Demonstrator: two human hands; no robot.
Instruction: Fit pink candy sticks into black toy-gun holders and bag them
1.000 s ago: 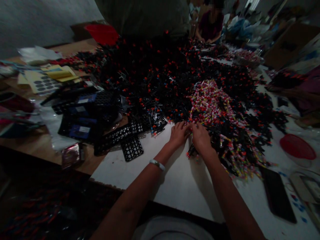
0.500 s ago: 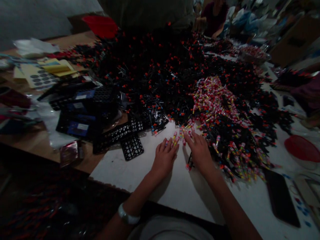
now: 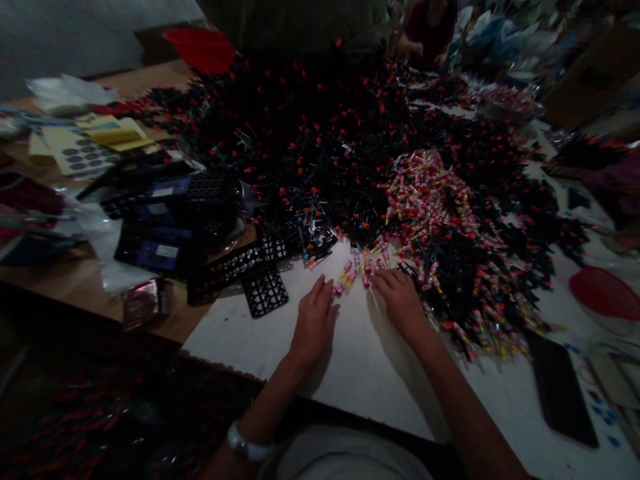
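Several small pink, white and yellow tubes (image 3: 345, 277) lie in a short row on the white board (image 3: 350, 380) between my hands. My left hand (image 3: 315, 323) rests at the left of this row, fingers stretched forward, the fingertips beside the leftmost tubes. On the other side, my right hand (image 3: 403, 303) reaches leftward, its fingers extended and the tips at the right-hand tubes, seemingly touching them. Beyond the row rises a heap of like tubes (image 3: 430, 197). Around it spreads a large pile of small black plastic pieces with orange tips (image 3: 320, 127).
Black lattice trays (image 3: 265, 293) and dark packs with blue labels (image 3: 157, 257) lie at left. A dark phone (image 3: 565, 393) and a red round lid (image 3: 604, 293) are at right. A red basin (image 3: 200, 50) stands at the back; another person (image 3: 430, 33) sits beyond the pile.
My left hand has drawn back to the left and toward me, off the tubes. My right hand has shifted slightly. The black piece with a pink end beside my right wrist no longer shows there.
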